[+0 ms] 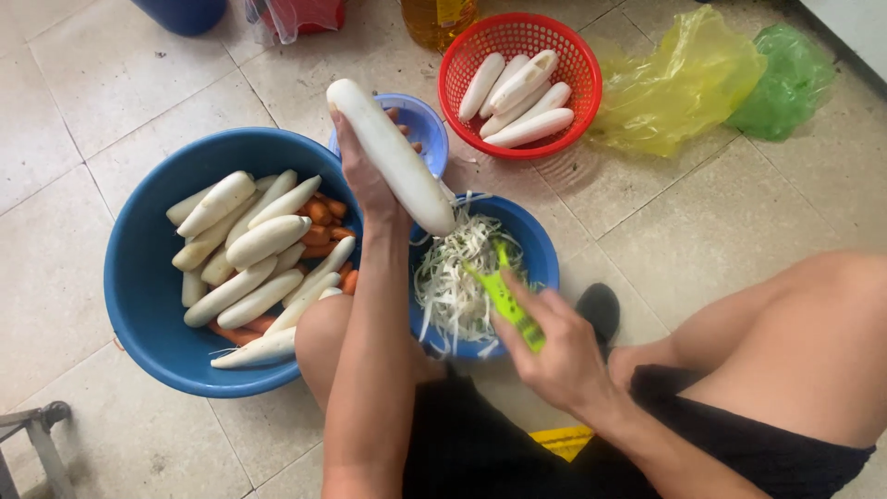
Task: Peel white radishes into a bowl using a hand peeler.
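White radish [393,155] shredded over a blue bowl [540,254] on the tiled floor

Left hand [368,176] grips the peeled radish, tilted above the bowl's left rim; right hand [554,351] closes round a green peeler [504,298]; shreds [457,277] heap inside.

The left hand [365,171] is raised, forearm running straight up from the bottom edge, fingers wrapped in a closed grip, back of the hand to the camera. The right hand [554,346] sits lower, wrist bent inward, fingers clenched, thumb on top.
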